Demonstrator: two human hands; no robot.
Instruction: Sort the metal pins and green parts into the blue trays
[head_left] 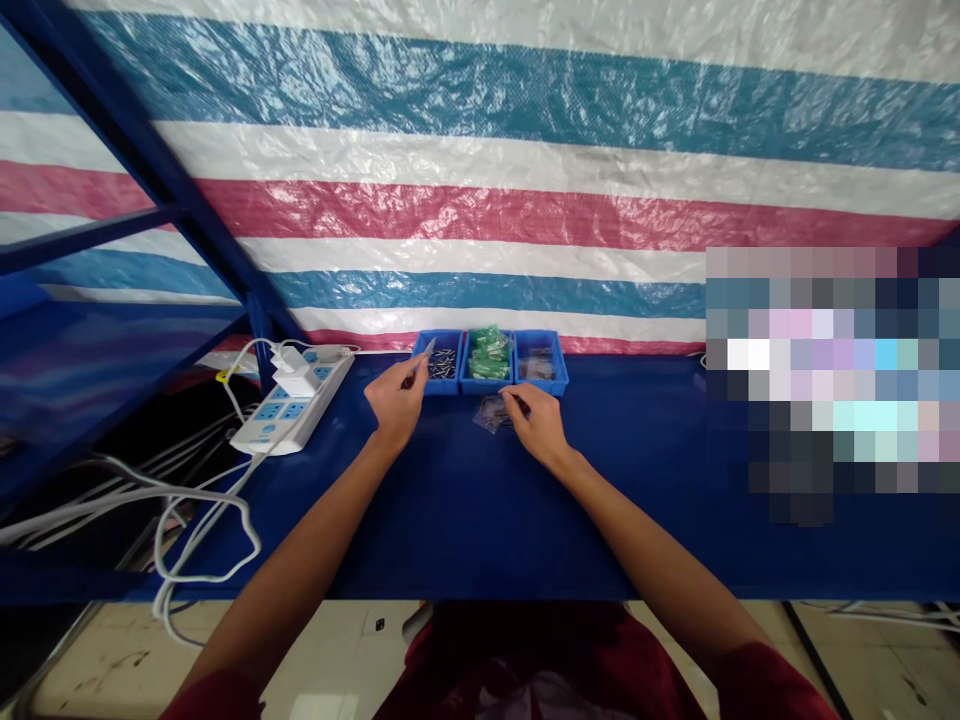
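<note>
My left hand [397, 402] is closed in a pinch at the near left side of a blue bin [415, 362] of small dark metal pieces [442, 365], which look like screws. A pale, pointed piece [430, 349] sticks up from its fingers; its kind is unclear. Small clear plastic bags [490, 413] lie on the table in front of the middle bin. Beside them, my right hand [537, 418] has its thumb and forefinger pinched together; what they hold is too small to make out.
A middle bin [486, 386] holds green packets [489, 352]; the right bin [562, 375] holds clear bags [537, 365]. All stand on a blue table [480, 530]. Left are a power strip [292, 400], a white plug [296, 375] and loose cables [206, 530]. A striped sheet [480, 215] hangs behind.
</note>
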